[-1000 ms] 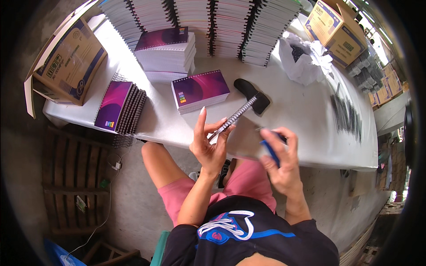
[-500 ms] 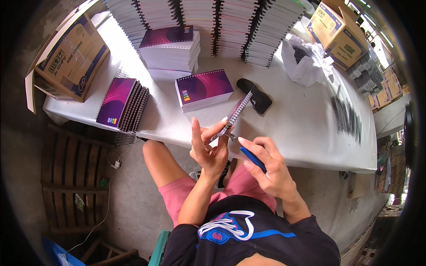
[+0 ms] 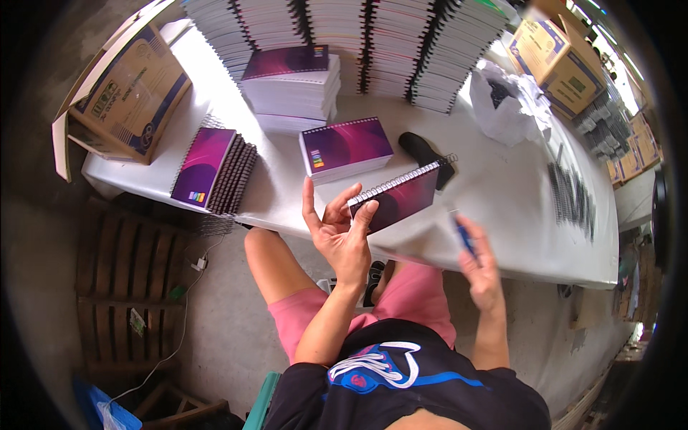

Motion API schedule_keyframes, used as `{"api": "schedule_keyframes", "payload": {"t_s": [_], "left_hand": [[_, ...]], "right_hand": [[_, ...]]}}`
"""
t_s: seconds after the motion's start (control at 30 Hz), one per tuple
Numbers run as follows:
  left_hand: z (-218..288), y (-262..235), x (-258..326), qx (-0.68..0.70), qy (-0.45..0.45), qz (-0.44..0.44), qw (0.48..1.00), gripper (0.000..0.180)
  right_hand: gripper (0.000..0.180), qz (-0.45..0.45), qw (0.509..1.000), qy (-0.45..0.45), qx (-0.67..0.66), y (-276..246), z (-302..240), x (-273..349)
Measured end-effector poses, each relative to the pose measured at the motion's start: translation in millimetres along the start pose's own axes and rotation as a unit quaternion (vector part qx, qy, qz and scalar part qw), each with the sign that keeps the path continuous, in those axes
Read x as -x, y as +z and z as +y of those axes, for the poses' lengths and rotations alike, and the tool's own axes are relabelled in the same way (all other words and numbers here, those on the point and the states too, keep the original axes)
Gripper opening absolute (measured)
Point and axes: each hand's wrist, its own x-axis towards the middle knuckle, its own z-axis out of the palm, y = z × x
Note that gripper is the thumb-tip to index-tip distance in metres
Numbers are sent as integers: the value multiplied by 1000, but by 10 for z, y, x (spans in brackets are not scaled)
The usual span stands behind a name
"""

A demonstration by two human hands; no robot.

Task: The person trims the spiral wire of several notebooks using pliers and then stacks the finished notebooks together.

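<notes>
Head view: notebook [image 3: 405, 202] tilted over the near edge of the counter [image 3: 502, 215], coil [image 3: 394, 183] uppermost.
Pliers: blue-handled [image 3: 466, 239], at the coil's near end half a second ago, now well apart to the right; the wire seems free for handling.
Left hand's grip: left hand [image 3: 342, 244] pinching the notebook's left end.
Right hand's grip: right hand [image 3: 481, 274] grasping the pliers, blurred.
Around: bound notebooks [image 3: 203, 168] left, covered paper stack [image 3: 346, 147] farther.
In the way: black object [image 3: 421, 150], partly behind the notebook.
</notes>
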Motion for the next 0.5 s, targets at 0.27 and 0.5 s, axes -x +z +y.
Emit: {"api": "schedule_keyframes", "payload": {"t_s": [0.27,0.5], "left_hand": [[236,-224,-65,91,-32,8,995,38],[944,-534,-266,18,175,13,984,29]], "right_hand": [[55,145,835,109,519,-180,752,-138],[62,-60,914,-72,-396,1039,-670,-1114]]}}
